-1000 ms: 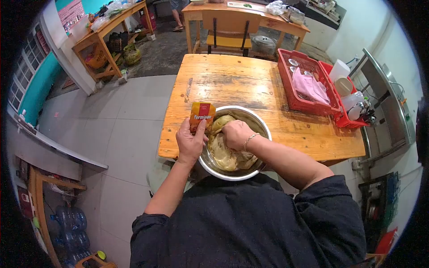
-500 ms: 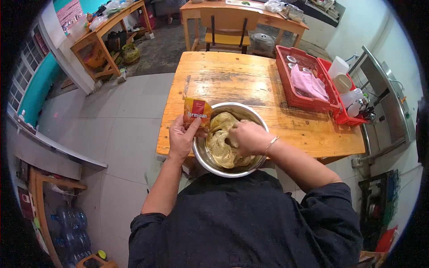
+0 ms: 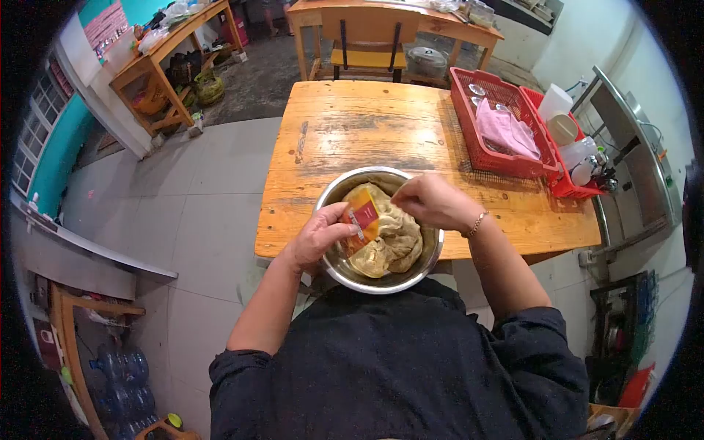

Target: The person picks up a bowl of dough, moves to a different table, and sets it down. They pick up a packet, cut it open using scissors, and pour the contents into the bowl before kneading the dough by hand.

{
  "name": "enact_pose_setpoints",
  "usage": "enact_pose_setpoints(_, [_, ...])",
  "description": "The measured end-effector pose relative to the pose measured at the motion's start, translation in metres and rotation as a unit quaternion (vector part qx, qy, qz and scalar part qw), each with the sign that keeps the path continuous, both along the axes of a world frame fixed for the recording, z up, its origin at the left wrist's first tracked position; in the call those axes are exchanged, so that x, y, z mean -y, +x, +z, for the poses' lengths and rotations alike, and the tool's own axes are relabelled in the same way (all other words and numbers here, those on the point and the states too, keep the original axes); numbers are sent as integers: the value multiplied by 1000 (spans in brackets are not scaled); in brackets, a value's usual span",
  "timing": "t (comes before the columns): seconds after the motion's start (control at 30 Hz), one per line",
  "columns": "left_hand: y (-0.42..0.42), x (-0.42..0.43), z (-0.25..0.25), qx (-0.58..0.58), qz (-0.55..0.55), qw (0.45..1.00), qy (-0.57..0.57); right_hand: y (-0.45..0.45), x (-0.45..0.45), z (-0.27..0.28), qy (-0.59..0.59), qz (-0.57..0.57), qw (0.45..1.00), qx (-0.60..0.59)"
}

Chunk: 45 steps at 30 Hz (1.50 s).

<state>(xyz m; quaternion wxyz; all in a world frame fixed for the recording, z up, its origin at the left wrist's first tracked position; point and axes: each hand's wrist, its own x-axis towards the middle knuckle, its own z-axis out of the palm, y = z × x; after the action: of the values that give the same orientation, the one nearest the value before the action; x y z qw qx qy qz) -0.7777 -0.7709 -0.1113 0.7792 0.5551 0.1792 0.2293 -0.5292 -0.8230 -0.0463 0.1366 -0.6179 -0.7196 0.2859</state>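
Note:
A steel mixing bowl (image 3: 434, 257) at the table's near edge holds a folded lump of pale yellow-brown dough (image 3: 400, 246). My left hand (image 3: 323, 233) is closed on a yellow and red yeast packet (image 3: 361, 215), tilted over the left part of the dough. My right hand (image 3: 436, 202), with a bracelet at the wrist, hovers above the bowl's right rim. Its fingers are pinched together, and what they hold, if anything, is hidden or too small to name.
The wooden table (image 3: 359, 125) carries a red plastic basket (image 3: 506, 158) with a pink cloth (image 3: 506, 128) at the right. Behind it, a smaller red basket (image 3: 568, 183) holds plastic containers and utensils. A chair (image 3: 368, 44) stands beyond the table.
My left hand has lowered the packet rightward from the bowl's left rim to over the dough. My right hand has lifted out of the dough, up and to the right. The dough is folded differently.

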Motion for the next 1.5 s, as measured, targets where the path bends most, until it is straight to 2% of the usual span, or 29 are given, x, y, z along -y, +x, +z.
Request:
enact_pose_setpoints(0.07, [9, -6, 3, -17, -43, 997, 60, -7, 9, -14, 46, 47, 998, -7])
enact_pose_setpoints(0.1, [13, -8, 4, -25, -64, 994, 90, -22, 20, -12, 39, -12, 997, 63])
enact_pose_setpoints(0.13, [17, -9, 0, -59, -81, 993, 57, -22, 14, -32, 17, 7, 992, 125])
enact_pose_setpoints(0.17, [20, -9, -2, -70, -88, 991, 72, -24, 10, -46, -8, 26, 982, 186])
enact_pose_setpoints(0.2, [22, -9, -3, -81, -95, 988, 86, -25, 12, -53, 46, -15, 986, 162])
enact_pose_setpoints(0.27, [24, -9, -2, -96, -89, 985, 110, -22, 0, -51, 8, -26, 985, 172])
enact_pose_setpoints(0.37, [24, -12, -7, -136, -74, 965, 213, -22, -11, -62, 21, -50, 981, 184])
enact_pose_setpoints(0.43, [20, -13, -8, -214, -92, 947, 220, -24, -14, -57, 14, -38, 979, 202])
enact_pose_setpoints(0.6, [22, -9, 6, -357, -154, 856, 340, -20, -10, -70, 89, -48, 975, 199])
enact_pose_setpoints(0.7, [20, -3, 6, -339, -140, 859, 358, -19, -10, -75, 143, -78, 975, 151])
enact_pose_setpoints(0.83, [17, -1, 11, -335, -143, 882, 300, -17, -9, -79, 248, -129, 960, 25])
enact_pose_setpoints(0.93, [14, -4, 8, -300, -131, 909, 257, -16, -11, -80, 282, -152, 946, -44])
enact_pose_setpoints(1.07, [10, -10, -15, -216, -114, 949, 200, -10, -12, -78, 291, -174, 935, -106])
enact_pose_setpoints(1.17, [9, -8, -11, -168, -111, 971, 132, -4, -13, -74, 268, -166, 945, -92])
enact_pose_setpoints(1.27, [8, -9, -11, -110, -101, 988, 36, 9, -10, -50, 100, -141, 980, -101])
enact_pose_setpoints(1.37, [9, -14, -19, -69, -62, 996, -13, 18, 5, -7, 187, -92, 975, 79])
enact_pose_setpoints(1.4, [10, -14, -17, -48, -45, 998, -12, 8, 8, 13, 83, -63, 989, 107])
enact_pose_setpoints(1.47, [13, -12, -13, -15, 10, 1000, -9, -19, 25, 16, -22, -12, 996, 85])
enact_pose_setpoints(1.5, [15, -12, -13, 14, 33, 999, -17, -27, 23, -7, -52, 56, 992, 101])
